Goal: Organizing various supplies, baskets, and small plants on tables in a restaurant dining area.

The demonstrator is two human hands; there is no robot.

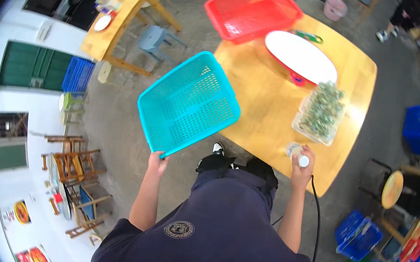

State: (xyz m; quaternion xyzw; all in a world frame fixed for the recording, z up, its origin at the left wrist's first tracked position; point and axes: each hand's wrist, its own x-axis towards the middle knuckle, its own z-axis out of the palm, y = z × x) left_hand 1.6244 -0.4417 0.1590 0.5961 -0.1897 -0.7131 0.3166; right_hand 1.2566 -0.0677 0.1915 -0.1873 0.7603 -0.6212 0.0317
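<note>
My left hand (158,163) grips the near rim of a turquoise perforated plastic basket (189,107), held tilted beside the wooden table (259,109). Nothing shows inside the basket. My right hand (301,166) is closed around a small clear bottle with a white cap (303,161), over the table's near edge. Just beyond that hand, a bunch of pale green leafy stuff (323,111) fills a clear plastic container (312,135). Farther back lies a white oval platter with a red rim (300,57). A red plastic basket (252,13) sits at the far left corner, and a green-handled tool (308,36) lies behind the platter.
A blue-grey stool (154,39) and a second wooden table (117,23) stand at the upper left. On the right are a round-topped stool (392,189) and blue crates (358,235). A black cable (318,217) hangs by my right arm. A person's legs (395,26) show at the upper right.
</note>
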